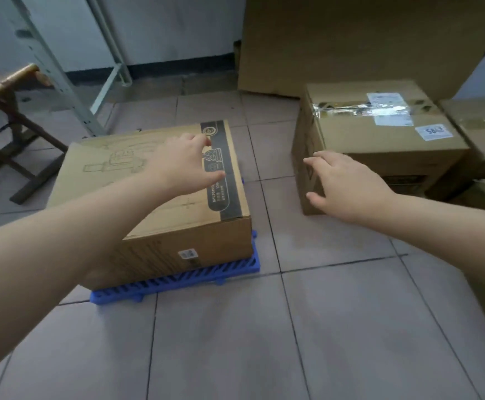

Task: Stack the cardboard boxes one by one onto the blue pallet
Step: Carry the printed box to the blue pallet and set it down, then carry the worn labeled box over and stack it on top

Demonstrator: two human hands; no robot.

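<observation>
One printed box (pixel 160 194) is already on the blue pallet (pixel 177 282). It sits under the left hand (pixel 185 166) and covers most of the pallet, leaving only the near and right edges showing.

Next candidate looks like the taped box (pixel 379 137) on the floor, ahead and to the right of both hands, well apart from the pallet with a strip of bare tile floor (pixel 264 327) between.

Hands:
- Right hand (pixel 343 186): empty, fingers spread, palm toward the taped box's near-left corner. It's right at that corner, but I can't tell contact from just short of it.
- Left hand: empty, fingers loosely spread, hovering over the printed box's top, over the black band. It's holding nothing, and I can't tell whether it touches.

Key relation: the taped box lies to the right of the person, so the right hand is clearly nearer. The left has to cross the tile gap to reach the box's left face. The box's long axis seems to run left-right from the hands, short faces at the ends, so my guess is a two-hand grip needs a wide spread, or a near/far hold instead.

More cartons (pixel 483 125) are just beyond it to the right, and a big flat cardboard sheet (pixel 365 41) stands behind. The tight right side may limit finger room there.
</observation>
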